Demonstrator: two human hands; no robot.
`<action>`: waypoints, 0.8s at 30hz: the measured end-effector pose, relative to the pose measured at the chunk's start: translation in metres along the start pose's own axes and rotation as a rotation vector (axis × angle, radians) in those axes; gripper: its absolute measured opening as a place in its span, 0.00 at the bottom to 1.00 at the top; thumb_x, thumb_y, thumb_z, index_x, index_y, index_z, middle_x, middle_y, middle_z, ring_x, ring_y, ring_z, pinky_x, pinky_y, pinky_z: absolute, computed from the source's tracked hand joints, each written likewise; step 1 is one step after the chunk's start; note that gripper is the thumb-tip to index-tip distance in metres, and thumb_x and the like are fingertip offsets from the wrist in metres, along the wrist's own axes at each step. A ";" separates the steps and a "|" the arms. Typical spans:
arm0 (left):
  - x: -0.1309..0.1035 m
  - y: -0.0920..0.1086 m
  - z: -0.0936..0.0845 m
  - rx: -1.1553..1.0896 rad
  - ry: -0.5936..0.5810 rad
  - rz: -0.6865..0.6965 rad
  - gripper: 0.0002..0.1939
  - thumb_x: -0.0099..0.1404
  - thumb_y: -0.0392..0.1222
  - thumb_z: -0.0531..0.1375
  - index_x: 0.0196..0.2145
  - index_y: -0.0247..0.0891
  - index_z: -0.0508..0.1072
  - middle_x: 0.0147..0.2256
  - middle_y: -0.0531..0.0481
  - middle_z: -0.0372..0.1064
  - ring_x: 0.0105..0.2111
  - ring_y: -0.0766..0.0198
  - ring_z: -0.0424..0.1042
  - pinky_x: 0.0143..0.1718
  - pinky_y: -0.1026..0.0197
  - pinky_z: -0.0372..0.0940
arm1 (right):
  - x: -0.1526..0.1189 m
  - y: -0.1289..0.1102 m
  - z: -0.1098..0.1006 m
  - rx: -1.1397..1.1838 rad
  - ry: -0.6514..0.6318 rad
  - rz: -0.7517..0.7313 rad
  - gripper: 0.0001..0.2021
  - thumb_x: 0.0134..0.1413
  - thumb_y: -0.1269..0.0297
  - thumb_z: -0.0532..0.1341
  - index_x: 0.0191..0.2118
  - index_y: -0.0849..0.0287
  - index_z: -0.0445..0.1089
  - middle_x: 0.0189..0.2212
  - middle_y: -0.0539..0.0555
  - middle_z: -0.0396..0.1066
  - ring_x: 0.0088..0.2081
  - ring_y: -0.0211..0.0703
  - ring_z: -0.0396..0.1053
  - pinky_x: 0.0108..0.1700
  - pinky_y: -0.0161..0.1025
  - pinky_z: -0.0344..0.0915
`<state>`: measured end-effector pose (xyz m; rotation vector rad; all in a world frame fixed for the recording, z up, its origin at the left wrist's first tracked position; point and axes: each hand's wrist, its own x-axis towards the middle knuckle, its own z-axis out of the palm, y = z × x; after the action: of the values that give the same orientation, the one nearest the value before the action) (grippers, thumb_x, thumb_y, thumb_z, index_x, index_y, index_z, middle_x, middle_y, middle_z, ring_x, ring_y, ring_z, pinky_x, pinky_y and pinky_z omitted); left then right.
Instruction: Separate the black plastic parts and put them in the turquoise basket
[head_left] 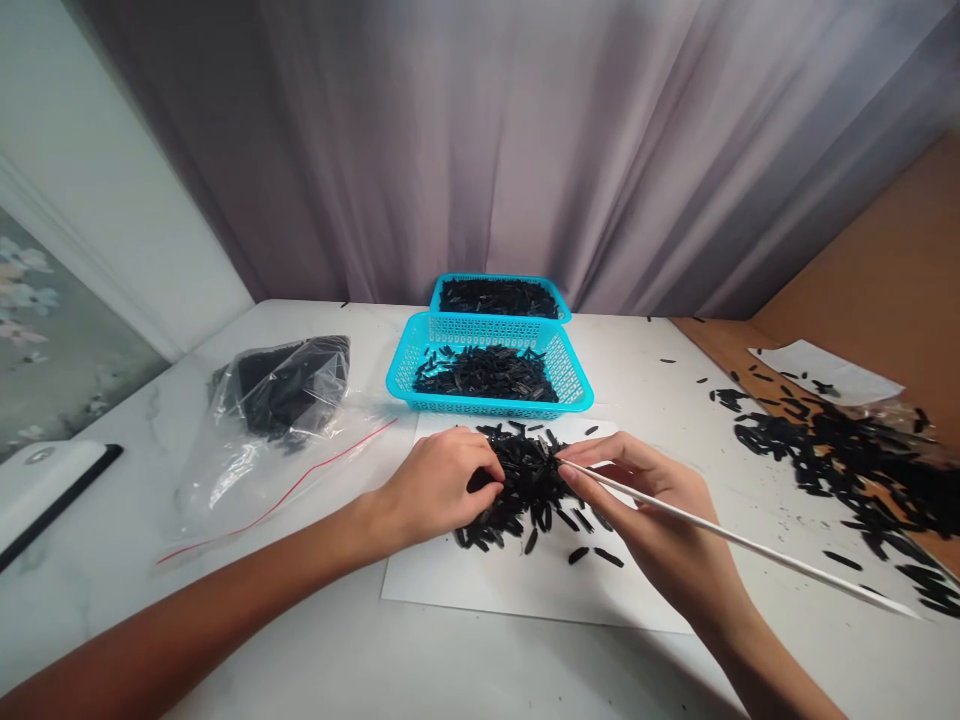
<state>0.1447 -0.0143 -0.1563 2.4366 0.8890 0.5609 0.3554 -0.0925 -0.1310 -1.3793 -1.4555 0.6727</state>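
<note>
A pile of black elongated pieces lies on a white sheet. My left hand rests at the pile's left side, fingers curled toward the thumb; what they hold, if anything, is hidden. On the pile's right, my right hand pinches a thin white stick near its left end, its tip at the pieces. The stick slants down to the right across the hand. Just behind the pile stands a blue basket with more black pieces inside.
A second blue basket of black pieces stands farther back. At left lie a clear zip bag with black contents and a white device. Scattered black pieces and a white paper are at right.
</note>
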 end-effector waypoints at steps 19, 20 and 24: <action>0.000 0.036 -0.020 -0.776 0.137 -0.363 0.06 0.58 0.38 0.67 0.35 0.36 0.79 0.36 0.48 0.80 0.37 0.62 0.78 0.42 0.62 0.71 | -0.011 -0.001 0.004 -0.063 -0.054 -0.365 0.07 0.55 0.74 0.67 0.34 0.53 0.73 0.39 0.54 0.80 0.41 0.47 0.77 0.43 0.43 0.72; 0.000 0.038 -0.021 -0.794 0.140 -0.370 0.06 0.58 0.38 0.67 0.35 0.36 0.78 0.36 0.48 0.80 0.37 0.62 0.78 0.42 0.62 0.71 | -0.012 -0.001 0.004 -0.049 -0.052 -0.361 0.08 0.55 0.74 0.68 0.35 0.53 0.73 0.39 0.54 0.80 0.41 0.47 0.77 0.43 0.43 0.72; -0.002 0.041 -0.026 -0.828 0.122 -0.385 0.06 0.58 0.39 0.67 0.35 0.37 0.78 0.35 0.49 0.79 0.37 0.62 0.78 0.41 0.62 0.71 | -0.014 0.000 0.003 0.007 -0.063 -0.376 0.11 0.54 0.77 0.68 0.36 0.52 0.73 0.39 0.52 0.80 0.42 0.46 0.77 0.43 0.43 0.72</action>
<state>0.1494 -0.0354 -0.1125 1.4636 0.9051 0.7471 0.3507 -0.1048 -0.1357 -1.0455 -1.7026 0.4803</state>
